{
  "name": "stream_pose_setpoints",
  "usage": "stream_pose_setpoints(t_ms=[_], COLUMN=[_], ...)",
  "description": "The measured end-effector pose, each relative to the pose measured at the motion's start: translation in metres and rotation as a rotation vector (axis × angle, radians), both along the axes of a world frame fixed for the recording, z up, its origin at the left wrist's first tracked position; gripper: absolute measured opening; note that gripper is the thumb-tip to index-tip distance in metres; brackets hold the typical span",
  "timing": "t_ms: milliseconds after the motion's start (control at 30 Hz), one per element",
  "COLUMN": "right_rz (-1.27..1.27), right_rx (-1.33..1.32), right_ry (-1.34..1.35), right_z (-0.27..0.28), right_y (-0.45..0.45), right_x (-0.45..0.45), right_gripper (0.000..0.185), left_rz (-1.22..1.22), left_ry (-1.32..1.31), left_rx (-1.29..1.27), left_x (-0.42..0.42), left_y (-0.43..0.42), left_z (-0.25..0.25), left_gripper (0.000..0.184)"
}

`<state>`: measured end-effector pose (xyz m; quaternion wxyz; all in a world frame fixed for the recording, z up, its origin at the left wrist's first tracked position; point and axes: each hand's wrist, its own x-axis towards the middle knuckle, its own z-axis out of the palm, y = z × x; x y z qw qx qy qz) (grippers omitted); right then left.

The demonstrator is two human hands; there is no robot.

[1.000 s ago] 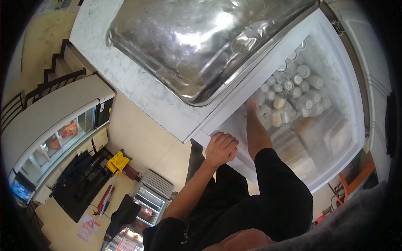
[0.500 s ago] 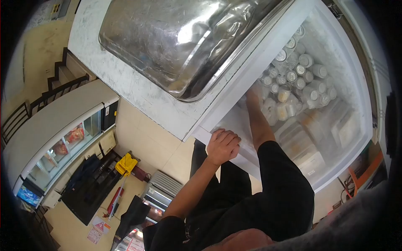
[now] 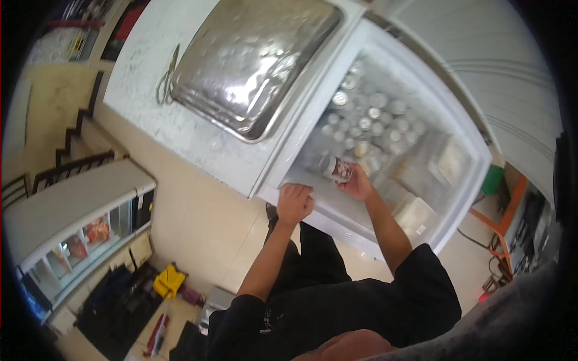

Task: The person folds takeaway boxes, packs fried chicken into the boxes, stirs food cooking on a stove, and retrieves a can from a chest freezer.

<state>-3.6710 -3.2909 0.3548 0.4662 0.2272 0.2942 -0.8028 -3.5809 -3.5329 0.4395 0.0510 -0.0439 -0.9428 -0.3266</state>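
Inside the open chest freezer [image 3: 331, 209], my right hand [image 3: 359, 183] grips a clear plastic jar [image 3: 342, 171] with dark red and white content or a label; I cannot tell which. The jar is tilted on its side above the freezer floor. My left hand [image 3: 295, 203] rests on the freezer's near rim with its fingers curled over the edge. Beyond the jar stand several frosty cans and bottles [image 3: 365, 123]. Flat, pale boxes [image 3: 413, 215] lie to the right of my right hand.
A large metal tray [image 3: 259, 60] lies upside down on the white lid, with scissors [image 3: 165, 84] beside it. At the left is a glass-fronted display fridge [image 3: 90, 231]. A yellow tool [image 3: 168, 280] stands on the floor. An orange frame [image 3: 503, 222] is at the right.
My right hand has come up from deep in the freezer, and the jar now shows in it. My left hand stays on the rim. The view has shifted.
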Motion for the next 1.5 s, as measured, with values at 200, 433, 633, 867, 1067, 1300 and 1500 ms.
stream_pose_setpoints(t_ms=[200, 433, 633, 867, 1067, 1300, 1500], right_rz=[-0.360, -1.031, -1.597, -1.815, -1.809, -1.629, -1.528], right_rx=[0.330, 0.801, 0.709, 0.065, -0.165, -0.310, -0.359], right_ry=[0.614, 1.015, 0.972, 0.866, 1.013, 1.036, 1.045], right_z=[0.187, 0.361, 0.456, 0.503, 0.515, 0.516, 0.526], right_y=[0.048, 0.067, 0.058, 0.042, 0.026, 0.026, 0.020], right_x=[0.045, 0.136, 0.202, 0.279, 0.313, 0.313, 0.311], right_gripper=[0.061, 0.065, 0.055, 0.065, 0.070, 0.073, 0.075], left_rz=[0.256, -0.330, -0.624, -0.371, -0.286, -0.398, -0.429], left_ry=[-0.031, 0.553, 1.441, 1.135, 0.870, 0.892, 0.960], left_rx=[0.339, 0.745, 0.492, -0.092, -0.294, -0.315, -0.352], left_x=[-0.015, -0.210, -0.294, -0.426, -0.372, -0.354, -0.305], left_y=[0.017, 0.164, 0.269, 0.332, 0.321, 0.297, 0.275], left_z=[-0.006, 0.290, 0.552, 0.600, 0.611, 0.603, 0.592], left_gripper=[0.016, 0.023, 0.040, 0.062, 0.061, 0.060, 0.056])
